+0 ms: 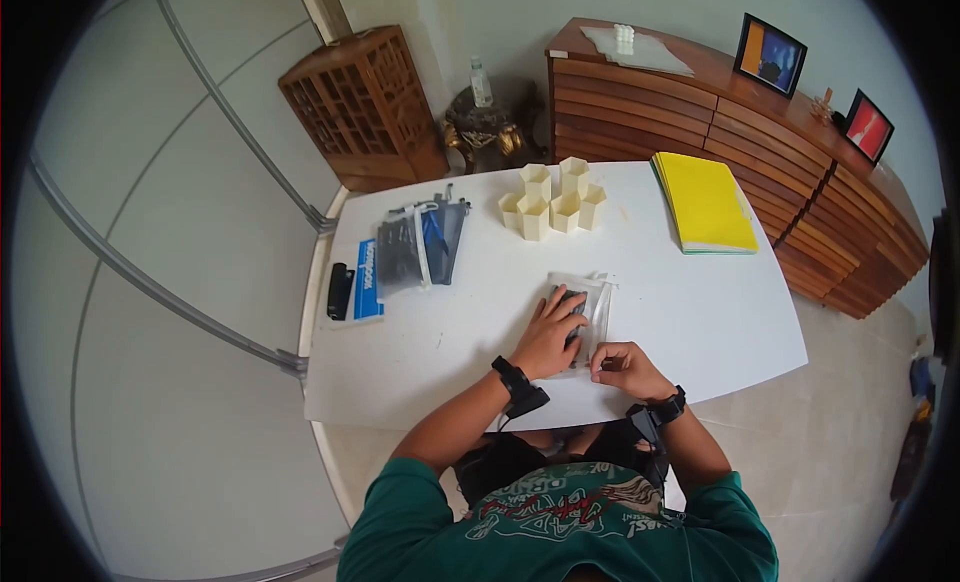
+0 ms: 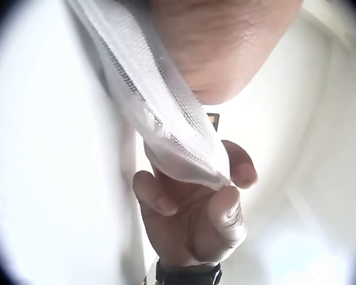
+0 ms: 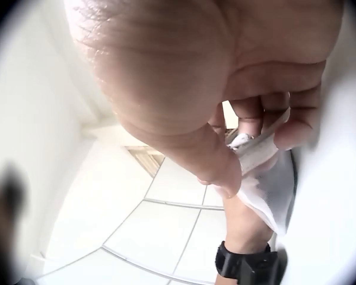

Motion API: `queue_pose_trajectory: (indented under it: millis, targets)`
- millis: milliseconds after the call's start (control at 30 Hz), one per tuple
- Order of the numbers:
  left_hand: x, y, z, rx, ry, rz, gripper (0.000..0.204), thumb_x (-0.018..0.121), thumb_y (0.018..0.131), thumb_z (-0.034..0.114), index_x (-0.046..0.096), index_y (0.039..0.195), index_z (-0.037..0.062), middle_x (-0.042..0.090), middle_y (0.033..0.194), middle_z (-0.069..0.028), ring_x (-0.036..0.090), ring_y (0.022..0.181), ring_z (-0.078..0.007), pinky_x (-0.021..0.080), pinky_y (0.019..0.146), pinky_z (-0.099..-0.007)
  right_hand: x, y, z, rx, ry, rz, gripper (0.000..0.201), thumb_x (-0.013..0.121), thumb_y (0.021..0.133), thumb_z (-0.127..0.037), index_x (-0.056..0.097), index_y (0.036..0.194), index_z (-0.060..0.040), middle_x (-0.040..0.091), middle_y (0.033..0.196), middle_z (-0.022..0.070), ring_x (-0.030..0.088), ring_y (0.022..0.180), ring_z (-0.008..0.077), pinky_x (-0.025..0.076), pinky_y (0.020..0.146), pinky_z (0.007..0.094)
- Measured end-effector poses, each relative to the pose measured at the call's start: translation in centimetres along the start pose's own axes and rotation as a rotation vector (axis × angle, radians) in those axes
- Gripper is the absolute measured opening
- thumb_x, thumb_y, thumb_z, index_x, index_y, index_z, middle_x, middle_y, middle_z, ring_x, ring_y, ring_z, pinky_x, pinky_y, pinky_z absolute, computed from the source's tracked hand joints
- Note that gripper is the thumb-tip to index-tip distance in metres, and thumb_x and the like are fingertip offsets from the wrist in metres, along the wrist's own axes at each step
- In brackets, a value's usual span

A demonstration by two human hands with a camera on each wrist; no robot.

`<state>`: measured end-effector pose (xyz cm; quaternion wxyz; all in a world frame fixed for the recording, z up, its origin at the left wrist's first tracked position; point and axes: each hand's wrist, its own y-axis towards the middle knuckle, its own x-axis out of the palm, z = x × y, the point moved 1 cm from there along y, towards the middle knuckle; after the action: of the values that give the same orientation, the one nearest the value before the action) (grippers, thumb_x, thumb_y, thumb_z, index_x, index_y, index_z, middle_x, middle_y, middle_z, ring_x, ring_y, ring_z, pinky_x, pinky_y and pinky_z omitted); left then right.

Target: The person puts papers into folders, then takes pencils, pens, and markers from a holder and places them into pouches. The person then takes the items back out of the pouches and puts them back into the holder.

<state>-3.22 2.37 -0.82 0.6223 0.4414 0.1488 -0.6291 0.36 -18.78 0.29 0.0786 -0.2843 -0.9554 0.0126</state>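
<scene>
**Both hands on a clear mesh pouch at the near edge of a white worktop**

A white worktop (image 1: 700,322) with rounded corners stands on a pale tiled floor (image 1: 150,282), its far end close to a slatted wooden sideboard (image 1: 700,102). On the near middle of the worktop lies a clear mesh pouch (image 1: 597,300) with something dark inside. The left hand (image 1: 548,334) lies flat on it, fingers spread and straight, pressing it down. The right hand (image 1: 622,367) is at the pouch's near corner, thumb and curled fingers pinching the edge; the right wrist view shows a small white piece between them, possibly the zip pull, though it is too blurred to be sure.

Farther up the worktop stands a cluster of cream hexagonal cups (image 1: 552,204), touching one another. To their left lie several dark zip pouches (image 1: 420,244), overlapping, with a blue packet (image 1: 367,279) and a small black object (image 1: 340,290) near the left edge. A yellow folder (image 1: 705,202) lies at the far right side.

The sideboard carries two framed pictures (image 1: 770,55) and a sheet of paper (image 1: 640,52). In the corner a wooden lattice cabinet (image 1: 365,107) stands beside a dark ornament (image 1: 485,127)
</scene>
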Motion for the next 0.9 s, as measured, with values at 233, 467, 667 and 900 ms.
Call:
queue_pose_trajectory:
  millis: [233,467,667,900]
  targets:
    - [-0.1,-0.4,0.6,-0.071,0.018,-0.046,0.023,0.065,0.084,0.007,0.064,0.107,0.0078,0.045,0.151,-0.0124,0.026,0.148,-0.0428,0.026,0.119,-0.0547,0.5,-0.8,1.3,-0.124,0.325,0.148,0.017,0.065,0.08,0.016,0.067,0.081,-0.0015,0.062,0.098,0.0041,0.057,0.086,0.0113,0.045,0.079,0.0248]
    - [-0.7,-1.2,1.3,-0.062,-0.038,-0.022,0.016,0.065,0.079,0.0,0.065,0.094,0.0041,0.049,0.145,-0.0177,0.029,0.145,-0.0468,0.032,0.117,-0.0495,2.1,-3.4,0.5,-0.447,-0.044,0.316,0.02,0.065,0.08,0.016,0.072,0.085,-0.0026,0.061,0.095,0.0051,0.058,0.086,0.0117,0.046,0.08,0.025]
    - [-1.8,-2.4,2.2,-0.09,0.043,0.007,0.018,0.067,0.08,0.004,0.065,0.098,0.0072,0.049,0.145,-0.0176,0.029,0.146,-0.0455,0.026,0.118,-0.055,1.7,-5.1,2.4,-0.195,0.031,0.626,0.015,0.064,0.09,0.008,0.069,0.102,0.0004,0.067,0.092,0.0062,0.064,0.084,0.0114,0.055,0.073,0.0254]
    - [-1.5,-3.6,10.2,0.102,0.298,-0.111,0.03,0.077,0.079,0.029,0.066,0.097,0.0067,0.057,0.113,-0.0108,0.049,0.126,-0.0334,0.025,0.116,-0.0559,1.1,-5.2,2.8,-0.225,0.14,0.397,0.015,0.06,0.091,0.011,0.066,0.103,0.0039,0.07,0.095,0.0086,0.067,0.091,0.0144,0.056,0.081,0.0278]
